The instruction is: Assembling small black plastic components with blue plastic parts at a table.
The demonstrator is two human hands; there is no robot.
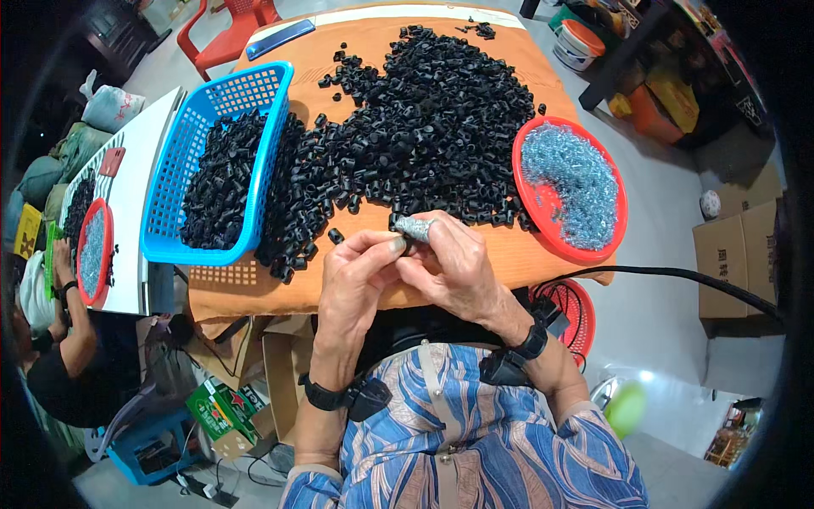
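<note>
Over the front edge of the orange-covered table (288,293), my two hands meet. Thumb and fingers of my left hand (352,276) pinch a small black plastic part (395,221), mostly covered by the fingertips. My right hand (458,267) is closed against the same spot, its index finger wrapped in silvery-grey tape (415,227); whatever is between its fingertips is hidden. Just beyond lies a large heap of small black plastic parts (424,127). To the right, a round red tray (617,191) holds many small clear, bluish pieces (585,199).
A blue plastic basket (161,204) with black parts stands at the table's left. A black cable (670,271) arcs past the right side above a red basket (585,318). Farther left, another person's arm (78,327) reaches toward a second red tray (105,271).
</note>
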